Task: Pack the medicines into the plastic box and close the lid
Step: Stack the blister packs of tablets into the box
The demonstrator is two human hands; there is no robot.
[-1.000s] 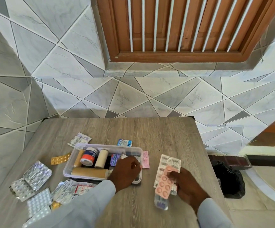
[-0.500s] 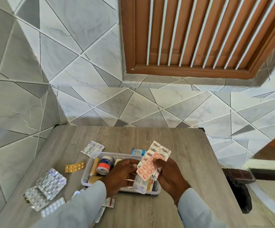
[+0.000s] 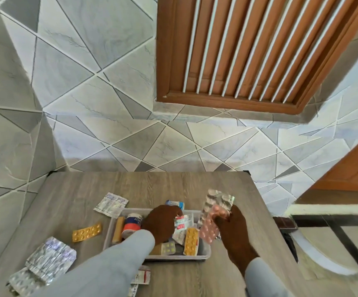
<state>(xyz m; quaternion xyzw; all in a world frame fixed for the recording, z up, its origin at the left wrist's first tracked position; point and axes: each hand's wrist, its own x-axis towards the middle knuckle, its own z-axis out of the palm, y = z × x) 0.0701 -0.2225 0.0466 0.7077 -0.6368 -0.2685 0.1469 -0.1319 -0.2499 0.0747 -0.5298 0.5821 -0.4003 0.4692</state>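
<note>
Two stacked blister strips, a pink-pill sheet (image 3: 211, 226) in front of a longer silver foil one (image 3: 216, 202), sit pinched in my right hand (image 3: 235, 230), thumb on the front and fingers curled behind. I hold them upright just past the right wall of the clear rectangular plastic box (image 3: 203, 252), face toward me, I think so they can slide in edgewise where room is left. My left hand (image 3: 163, 221) is down inside the box, palm covering the middle; its fingers are bent over a white and red sachet (image 3: 181, 224), but whether they grip it or only press it aside I cannot tell.

In the box, left of that hand, stand a white tub with a red and blue label (image 3: 132, 224) and a tan roll (image 3: 118, 229) against the left wall. Toward the box's right wall lies an orange blister strip (image 3: 190, 241), with a small yellow-pill strip (image 3: 168, 247) beside it near the front wall.

Plenty remains out on the grey wooden table (image 3: 173, 185): an orange strip (image 3: 87, 229) left of the box, crumpled silver foil strips (image 3: 49, 258) further left and nearer me, white sachets (image 3: 110, 203) off the box's far left corner, a blue packet (image 3: 174, 203) behind its far wall. I see no lid, so I judge the packing is roughly midway.
</note>
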